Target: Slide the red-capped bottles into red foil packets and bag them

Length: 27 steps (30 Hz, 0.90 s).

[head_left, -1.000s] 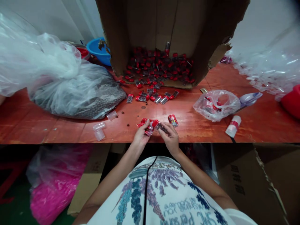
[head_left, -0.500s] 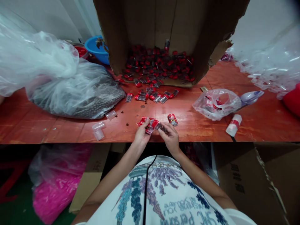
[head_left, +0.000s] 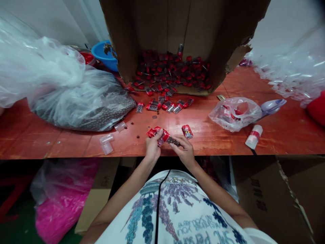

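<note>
At the near edge of the red wooden table (head_left: 50, 142), my left hand (head_left: 153, 148) is closed on a bunch of small red labels (head_left: 155, 131). My right hand (head_left: 185, 149) pinches a small red-capped clear tube (head_left: 169, 138) filled with dark beads, held between both hands. One labelled red tube (head_left: 187, 131) lies just beyond my right hand. More red-capped tubes (head_left: 166, 104) are scattered further out, and a large pile (head_left: 172, 73) fills the open cardboard box (head_left: 177, 27).
A big clear bag of dark beads (head_left: 83, 105) lies at the left, with empty clear tubes (head_left: 107, 142) near it. A small plastic bag (head_left: 235, 113), a scoop (head_left: 271, 105) and a white tape roll (head_left: 254, 136) sit right. Blue bowl (head_left: 104, 54) behind; boxes and a pink bag (head_left: 58, 206) below.
Both hands have stayed at the table edge, shifting slightly while working the tube and labels. The view has tipped a little; nothing else on the table moved.
</note>
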{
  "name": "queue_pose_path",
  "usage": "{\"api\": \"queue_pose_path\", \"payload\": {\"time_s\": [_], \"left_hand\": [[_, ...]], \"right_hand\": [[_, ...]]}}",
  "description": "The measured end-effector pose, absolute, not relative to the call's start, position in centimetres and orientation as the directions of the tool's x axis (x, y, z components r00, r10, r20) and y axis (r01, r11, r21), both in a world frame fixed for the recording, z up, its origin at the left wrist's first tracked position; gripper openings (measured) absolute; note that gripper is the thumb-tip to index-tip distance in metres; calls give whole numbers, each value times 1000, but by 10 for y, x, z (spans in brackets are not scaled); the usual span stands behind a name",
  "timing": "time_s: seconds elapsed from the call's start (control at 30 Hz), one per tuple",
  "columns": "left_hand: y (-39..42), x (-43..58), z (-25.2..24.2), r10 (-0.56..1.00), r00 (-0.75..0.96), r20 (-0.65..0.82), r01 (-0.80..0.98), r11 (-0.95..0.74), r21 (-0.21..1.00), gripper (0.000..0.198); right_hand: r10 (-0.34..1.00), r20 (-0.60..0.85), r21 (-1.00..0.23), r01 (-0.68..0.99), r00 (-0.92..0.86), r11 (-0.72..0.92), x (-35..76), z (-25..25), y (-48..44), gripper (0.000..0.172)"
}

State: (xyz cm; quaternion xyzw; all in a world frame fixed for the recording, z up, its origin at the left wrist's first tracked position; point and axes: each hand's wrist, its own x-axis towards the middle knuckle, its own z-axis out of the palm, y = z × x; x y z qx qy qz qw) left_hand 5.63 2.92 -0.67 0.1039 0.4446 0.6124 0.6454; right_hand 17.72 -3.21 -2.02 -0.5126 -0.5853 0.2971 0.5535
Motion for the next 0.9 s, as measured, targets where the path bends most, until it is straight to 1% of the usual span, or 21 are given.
{"api": "queue_pose_path", "payload": {"time_s": [0.27,0.47,0.67,0.8,0.9], "left_hand": [[27,57,-3,896,-216,-388,-686,143,713,28],[26,57,1,904,-222,-366,-671,130,730,27],[27,56,0,895,-222,-388,-683,141,717,29],[21,59,-1,905,-200,-376,-676,150,721,28],[17,61,-1,917,-200,-344,-645,141,751,27]], "right_hand": [[917,385,-888,312,105,338,180,-15,-32,31],[912,403,-872,336,81,355,181,-13,-33,32],[907,412,-867,342,85,362,181,-13,-34,31],[912,397,-884,309,99,351,181,-12,-32,30],[932,347,-916,252,109,311,182,-14,-31,29]]}}
